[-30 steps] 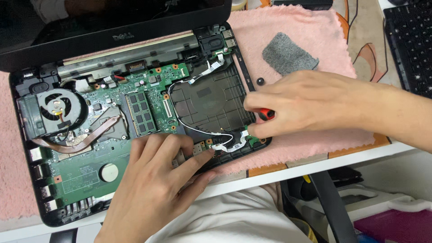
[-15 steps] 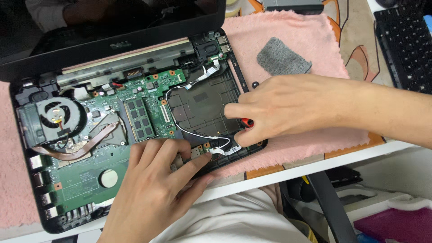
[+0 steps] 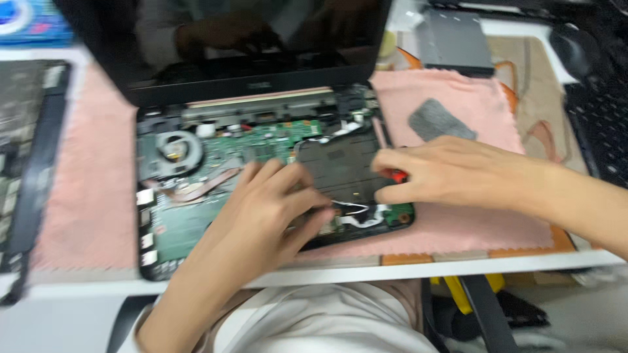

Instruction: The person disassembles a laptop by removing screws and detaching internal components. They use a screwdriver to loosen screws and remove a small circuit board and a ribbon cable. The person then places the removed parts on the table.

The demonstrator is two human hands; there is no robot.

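Opened laptop (image 3: 261, 189) laid on pink cloth (image 3: 85, 196) at desk edge, bottom cover off, green motherboard (image 3: 268, 144) and fan (image 3: 171, 149) exposed. Left hand (image 3: 261, 216) pressed flat on board near front edge, fingers spread, nothing gripped. Right hand (image 3: 458, 173) closed around red-handled screwdriver (image 3: 396, 175), tip hidden over black bay (image 3: 340, 163). Frame blurred. Risk judged: tip slipping, scratching board or snagging white cable (image 3: 353, 210); palm pressure flexing board.

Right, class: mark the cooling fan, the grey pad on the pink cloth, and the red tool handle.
cooling fan (image 3: 171, 149), head view, on its hub.
grey pad (image 3: 439, 120), head view, on its middle.
red tool handle (image 3: 396, 175), head view, on the visible red tip.
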